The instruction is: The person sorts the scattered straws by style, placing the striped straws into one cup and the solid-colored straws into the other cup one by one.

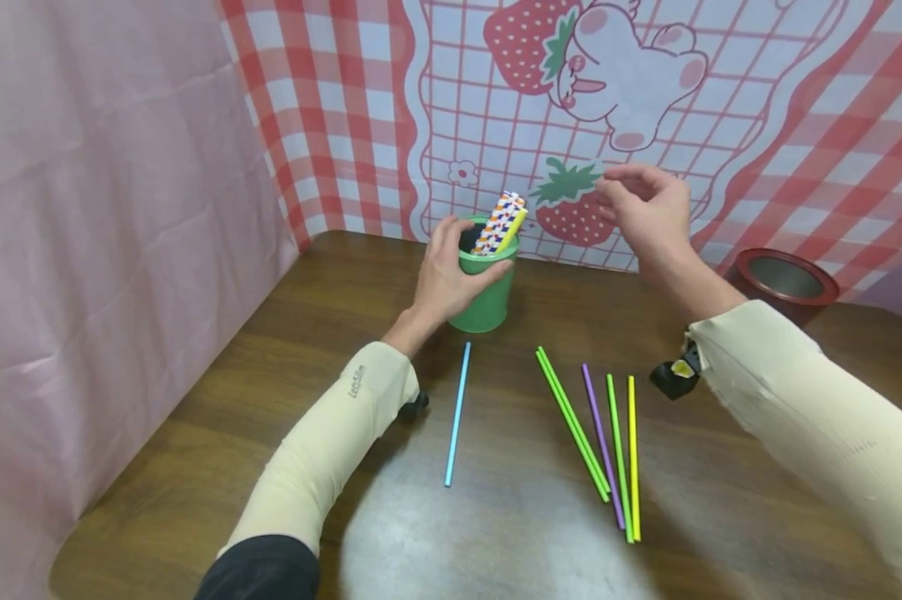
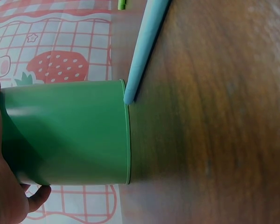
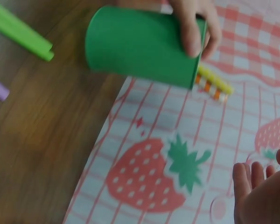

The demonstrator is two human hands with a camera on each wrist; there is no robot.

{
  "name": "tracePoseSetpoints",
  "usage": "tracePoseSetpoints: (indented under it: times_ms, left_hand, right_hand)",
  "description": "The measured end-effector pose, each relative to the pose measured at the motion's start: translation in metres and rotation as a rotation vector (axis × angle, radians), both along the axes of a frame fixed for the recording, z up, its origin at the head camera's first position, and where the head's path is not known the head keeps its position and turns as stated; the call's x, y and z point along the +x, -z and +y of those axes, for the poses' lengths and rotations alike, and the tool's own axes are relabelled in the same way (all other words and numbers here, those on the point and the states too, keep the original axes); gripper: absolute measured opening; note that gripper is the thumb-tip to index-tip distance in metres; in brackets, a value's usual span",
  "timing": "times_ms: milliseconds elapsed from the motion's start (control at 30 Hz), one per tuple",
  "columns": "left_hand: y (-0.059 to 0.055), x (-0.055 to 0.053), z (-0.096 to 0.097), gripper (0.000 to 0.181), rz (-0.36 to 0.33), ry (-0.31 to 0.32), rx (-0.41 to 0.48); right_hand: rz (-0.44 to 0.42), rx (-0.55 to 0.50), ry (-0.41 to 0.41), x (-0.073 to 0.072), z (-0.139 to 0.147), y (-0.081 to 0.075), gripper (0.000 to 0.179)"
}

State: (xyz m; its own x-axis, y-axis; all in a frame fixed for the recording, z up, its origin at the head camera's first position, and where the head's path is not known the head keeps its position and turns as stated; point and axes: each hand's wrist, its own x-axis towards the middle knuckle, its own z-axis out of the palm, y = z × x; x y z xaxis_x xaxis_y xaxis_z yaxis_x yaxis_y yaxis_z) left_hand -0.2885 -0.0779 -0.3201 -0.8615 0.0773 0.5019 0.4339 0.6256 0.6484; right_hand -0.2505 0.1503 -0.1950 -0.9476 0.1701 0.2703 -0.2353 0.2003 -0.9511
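Observation:
My left hand [image 1: 451, 271] grips the green cup [image 1: 488, 300] at its rim, thumb on the near side and fingers at the far left. The cup stands upright on the table, with several patterned straws [image 1: 496, 223] and a yellow straw [image 1: 513, 230] leaning right inside it. My right hand [image 1: 649, 208] is raised to the right of the cup, fingers loosely bent and nothing between them. A light blue straw [image 1: 458, 417] lies in front of the cup; in the left wrist view its end overlaps the cup's base.
Right of the blue straw lie two green straws [image 1: 571, 421] side by side, a purple straw [image 1: 603, 446], another green straw [image 1: 619, 458] and a yellow straw [image 1: 633, 458]. A dark red round container [image 1: 784, 279] stands at the back right. A patterned cloth [image 1: 481, 125] hangs behind the wooden table [image 1: 391, 533].

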Motion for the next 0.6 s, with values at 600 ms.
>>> tracePoseSetpoints:
  times_ms: [600]
  left_hand:
    - [0.000, 0.000, 0.002, 0.077, 0.008, 0.000, -0.013]
  right_hand:
    - [-0.121, 0.402, 0.246, 0.019, 0.105, 0.014, 0.059]
